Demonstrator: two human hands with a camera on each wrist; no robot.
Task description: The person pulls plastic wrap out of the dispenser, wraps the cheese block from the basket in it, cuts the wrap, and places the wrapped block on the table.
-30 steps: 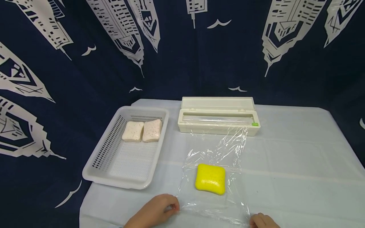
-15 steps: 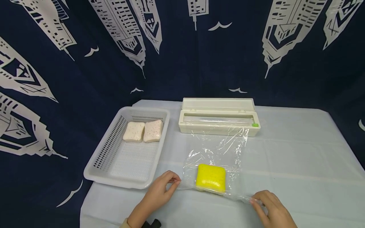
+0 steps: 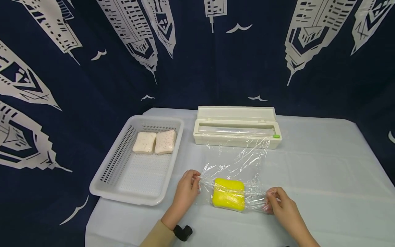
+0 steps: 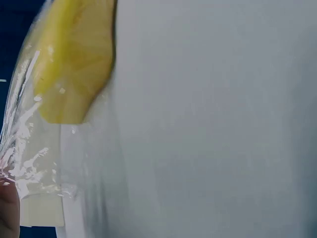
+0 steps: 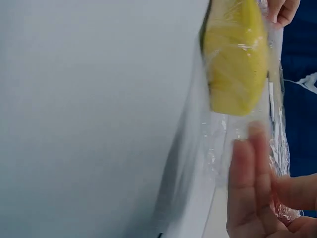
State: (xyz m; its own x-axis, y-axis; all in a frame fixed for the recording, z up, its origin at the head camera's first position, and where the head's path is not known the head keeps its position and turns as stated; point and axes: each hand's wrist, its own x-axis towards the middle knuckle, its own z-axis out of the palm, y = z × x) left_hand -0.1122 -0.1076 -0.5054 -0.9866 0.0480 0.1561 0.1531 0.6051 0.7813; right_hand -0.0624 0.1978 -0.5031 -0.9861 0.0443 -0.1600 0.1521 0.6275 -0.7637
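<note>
Nearest, the right hand [image 3: 283,207] is pinching the cling film [image 3: 232,164] just beyond the right edge of the yellow block, its grip narrow on a bunched edge. The left hand [image 3: 185,192] is holding the opposite side likewise, thumb and fingers closing on the film. Between them the yellow block [image 3: 228,199] is lying on the worktop [image 3: 324,178], with a creased layer of film crossing over its top.

The step in hand is apparently folding the near flap over the block. Doing it well probably calls for keeping both hands level and pulling evenly outward; the right side is looking more bunched, so a lopsided tug could be twisting the film or dragging the block askew. Pressing the flap down close behind the block would likely be helping it cling.

Farther off, two pale blocks [image 3: 155,142] are sitting in the white basket [image 3: 97,192], well apart from the work. Farthest, the film is running back to the dispenser box [image 3: 222,140], its lid standing open; pulling gently should be avoiding unrolling more.
</note>
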